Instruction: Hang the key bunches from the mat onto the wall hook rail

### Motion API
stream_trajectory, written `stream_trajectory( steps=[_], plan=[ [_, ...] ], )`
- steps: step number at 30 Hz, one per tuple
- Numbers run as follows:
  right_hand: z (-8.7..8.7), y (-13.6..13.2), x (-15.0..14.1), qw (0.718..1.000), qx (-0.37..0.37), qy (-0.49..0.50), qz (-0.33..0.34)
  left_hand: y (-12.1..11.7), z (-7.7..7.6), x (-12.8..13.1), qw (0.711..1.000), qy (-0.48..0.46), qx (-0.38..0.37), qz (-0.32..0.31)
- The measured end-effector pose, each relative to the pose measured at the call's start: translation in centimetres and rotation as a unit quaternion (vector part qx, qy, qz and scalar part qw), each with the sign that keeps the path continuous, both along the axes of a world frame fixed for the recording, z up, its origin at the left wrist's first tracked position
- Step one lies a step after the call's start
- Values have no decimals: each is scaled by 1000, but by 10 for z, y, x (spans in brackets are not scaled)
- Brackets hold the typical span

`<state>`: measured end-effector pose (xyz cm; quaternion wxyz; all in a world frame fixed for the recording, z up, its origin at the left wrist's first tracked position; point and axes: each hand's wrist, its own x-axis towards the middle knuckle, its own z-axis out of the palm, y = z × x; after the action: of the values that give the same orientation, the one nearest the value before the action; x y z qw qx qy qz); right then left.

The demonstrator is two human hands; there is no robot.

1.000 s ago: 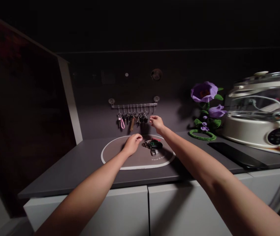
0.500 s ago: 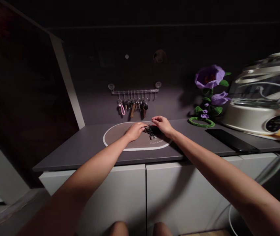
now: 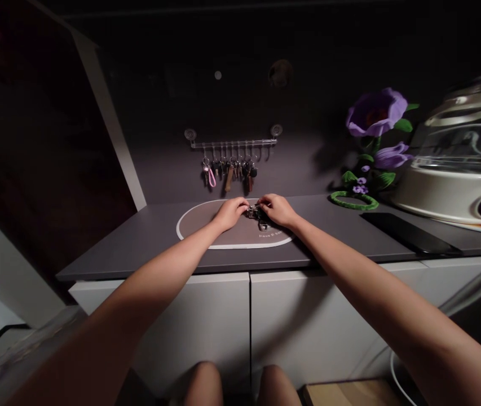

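Note:
A small bunch of keys (image 3: 252,212), dark and metallic, lies on the brown oval mat (image 3: 198,225) with a white rim; its single parts are too small to make out. My left hand (image 3: 230,214) comes at it from the left, fingers bent and closed on its near side. From the right, my right hand (image 3: 278,210) pinches at the other end, its fingertips partly hidden behind the hand. A pale metal piece (image 3: 264,225) rests on the mat just below the bunch, by the printed lettering.
Above the mat, a clear hook rail (image 3: 234,143) on the wall carries several keys with a pink strap (image 3: 211,177). To the right stand a purple knitted flower (image 3: 376,113) with a green ring base, a black phone-like slab (image 3: 409,233) and a white appliance (image 3: 443,189).
My right hand has lowered, and its fingers have closed in on the bunch. My left fingers have bent more. The whole view has shifted slightly.

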<state>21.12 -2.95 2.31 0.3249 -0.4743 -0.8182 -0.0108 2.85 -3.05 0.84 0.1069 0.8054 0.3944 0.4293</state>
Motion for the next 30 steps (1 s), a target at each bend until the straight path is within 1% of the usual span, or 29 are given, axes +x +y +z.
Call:
stream_trajectory(
  steps=[2,4,7,10,12,16,21,27,30],
  plan=[
    [-1,2,0,1000,-3,0,5,0,0,1,997,-60,-44,-16],
    [-1,3,0,1000,-7,1,7,1,0,3,985,-132,-105,-34],
    [-1,4,-1,1000,-11,4,13,0,1,6,954,-227,-189,-51],
    [-1,5,-2,1000,-7,12,24,-1,3,7,924,-299,-231,-62],
    [-1,5,-3,999,-3,17,31,-1,3,7,910,-333,-239,-66],
    [0,4,-4,998,2,28,47,1,4,3,896,-367,-241,-71],
    [4,-1,-6,997,14,46,60,-1,6,1,869,-411,-257,-102],
    [8,-8,-9,994,28,79,74,0,10,1,821,-483,-263,-151],
    [9,-10,-11,990,36,105,82,-1,12,0,810,-499,-262,-163]
  ],
)
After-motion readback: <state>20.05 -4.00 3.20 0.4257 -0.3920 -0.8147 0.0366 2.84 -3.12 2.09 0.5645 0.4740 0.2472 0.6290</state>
